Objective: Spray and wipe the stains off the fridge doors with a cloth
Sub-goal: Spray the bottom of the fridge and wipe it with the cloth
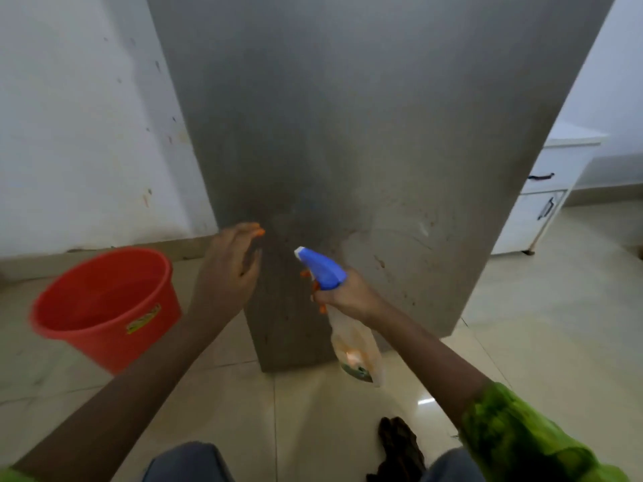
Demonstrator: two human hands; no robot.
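While our right hand [348, 297] clamps clear spray bottle with blue trigger head [351, 346], nozzle [298, 252] points up-left at smeared grey steel fridge door [348, 133]. Left hand [229, 269] free, fingers loosely spread near door. Dark crumpled cloth [400, 447] lies on floor [522, 307] behind, by our right knee [452, 464].

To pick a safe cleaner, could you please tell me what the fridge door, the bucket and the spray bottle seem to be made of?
The fridge door: probably brushed or coated metal, matt grey with a dull sheen.
The bucket: plastic, smooth glossy red, thin rim.
The spray bottle: plastic, see-through body, opaque blue trigger head.
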